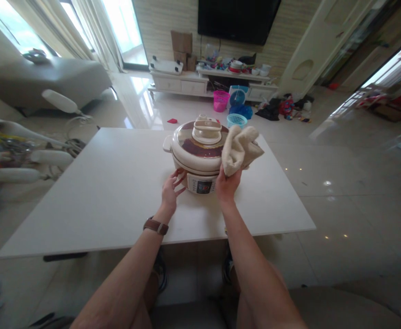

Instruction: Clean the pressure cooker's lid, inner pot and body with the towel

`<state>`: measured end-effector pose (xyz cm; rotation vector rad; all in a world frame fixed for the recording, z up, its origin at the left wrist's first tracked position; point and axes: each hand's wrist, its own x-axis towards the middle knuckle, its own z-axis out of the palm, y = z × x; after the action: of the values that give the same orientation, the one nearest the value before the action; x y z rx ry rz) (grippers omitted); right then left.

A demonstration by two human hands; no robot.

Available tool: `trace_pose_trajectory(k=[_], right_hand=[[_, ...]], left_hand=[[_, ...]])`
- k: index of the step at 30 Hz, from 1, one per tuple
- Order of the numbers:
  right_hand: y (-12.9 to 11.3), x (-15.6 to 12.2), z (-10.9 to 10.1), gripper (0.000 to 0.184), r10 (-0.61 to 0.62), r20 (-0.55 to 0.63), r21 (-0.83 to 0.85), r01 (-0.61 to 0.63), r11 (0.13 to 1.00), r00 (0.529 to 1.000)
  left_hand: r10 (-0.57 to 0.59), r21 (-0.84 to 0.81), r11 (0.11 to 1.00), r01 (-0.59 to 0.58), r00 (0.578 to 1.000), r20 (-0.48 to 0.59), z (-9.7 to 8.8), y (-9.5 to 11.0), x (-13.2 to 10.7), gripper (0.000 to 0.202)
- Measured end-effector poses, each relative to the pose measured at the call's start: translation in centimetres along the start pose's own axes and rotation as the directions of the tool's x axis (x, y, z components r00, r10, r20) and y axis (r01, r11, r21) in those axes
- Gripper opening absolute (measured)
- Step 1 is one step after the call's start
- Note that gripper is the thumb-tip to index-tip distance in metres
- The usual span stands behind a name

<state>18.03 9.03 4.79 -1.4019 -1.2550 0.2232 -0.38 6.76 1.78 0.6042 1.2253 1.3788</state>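
A cream electric cooker (195,157) with a brown-patterned lid stands on the white table (118,192), its control panel facing me. My left hand (171,188) rests against the cooker's lower left side, fingers spread. My right hand (227,183) grips a bunched beige cloth (239,148) pressed against the right side of the cooker's lid. A brown watch strap sits on my left wrist.
A grey sofa (49,77) stands at the far left, with a drying rack (22,155) beside the table. Beyond the table is a white TV cabinet (186,84) with clutter, plus pink and blue baskets (232,107) on the shiny tiled floor.
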Motion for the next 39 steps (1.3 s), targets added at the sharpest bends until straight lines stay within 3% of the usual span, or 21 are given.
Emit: trace_pose_trajectory(k=[2,5,7,10,13,15,18,20,22,25,27,29,32,39], right_hand=[[-1.5,0.1,-0.9,0.059,-0.191,0.174,-0.191,0.224,0.956,0.966],[-2.7,1.1,-1.8,0.059,-0.281,0.384,-0.310,0.410,0.858,0.880],[-2.3,2.1,-1.9,0.058,-0.268,0.349,-0.316,0.382,0.868,0.898],[-0.3,3.3,-1.6,0.057,-0.215,0.150,-0.239,0.247,0.939,0.965],[0.7,3.2,-1.3,0.060,-0.195,0.048,-0.185,0.201,0.962,0.980],[0.0,2.2,-1.2,0.059,-0.247,0.135,-0.233,0.273,0.933,0.960],[-2.2,0.7,-1.5,0.059,-0.322,0.373,-0.299,0.441,0.847,0.870],[-3.0,0.3,-1.7,0.061,-0.336,0.437,-0.297,0.486,0.822,0.835],[-2.7,0.7,-1.8,0.060,-0.325,0.393,-0.289,0.451,0.844,0.860],[-0.4,1.9,-1.7,0.056,-0.268,0.188,-0.205,0.304,0.930,0.945],[1.3,2.6,-1.4,0.057,-0.181,0.028,-0.082,0.183,0.980,0.983],[2.6,2.9,-1.1,0.060,-0.073,-0.059,0.018,0.074,0.997,0.996],[3.4,2.8,-0.7,0.060,0.020,-0.063,0.064,-0.016,0.998,0.998],[4.3,2.2,-0.2,0.063,0.004,-0.084,0.040,0.000,0.999,0.996]], left_hand=[[-0.003,-0.002,1.000,0.003,1.000,0.008,0.0,0.0,0.0,0.050],[-0.005,-0.006,1.000,0.005,1.000,0.014,-0.1,0.0,-0.1,0.049],[-0.010,-0.007,1.000,0.010,1.000,0.013,-0.2,0.0,-0.1,0.049],[-0.019,-0.012,1.000,0.019,1.000,0.016,-0.3,-0.1,-0.2,0.050],[-0.026,-0.011,1.000,0.026,0.999,0.019,-0.2,0.0,-0.2,0.051],[-0.022,-0.006,1.000,0.022,1.000,0.017,-0.1,0.0,-0.3,0.050],[-0.001,0.005,1.000,0.001,1.000,-0.003,0.3,0.0,-0.3,0.050],[0.012,0.006,1.000,-0.012,1.000,-0.020,0.4,0.0,-0.3,0.049],[0.012,0.000,1.000,-0.012,1.000,-0.024,0.4,-0.1,-0.3,0.048],[-0.005,-0.008,1.000,0.005,1.000,-0.004,0.1,-0.2,-0.2,0.050],[-0.014,-0.010,1.000,0.014,1.000,0.015,-0.1,-0.2,-0.2,0.051],[-0.019,-0.012,1.000,0.020,0.999,0.028,-0.2,-0.1,-0.2,0.052],[-0.026,-0.013,1.000,0.027,0.999,0.019,-0.1,-0.1,-0.2,0.052],[-0.018,-0.016,1.000,0.018,1.000,-0.004,0.3,-0.3,-0.1,0.053]])
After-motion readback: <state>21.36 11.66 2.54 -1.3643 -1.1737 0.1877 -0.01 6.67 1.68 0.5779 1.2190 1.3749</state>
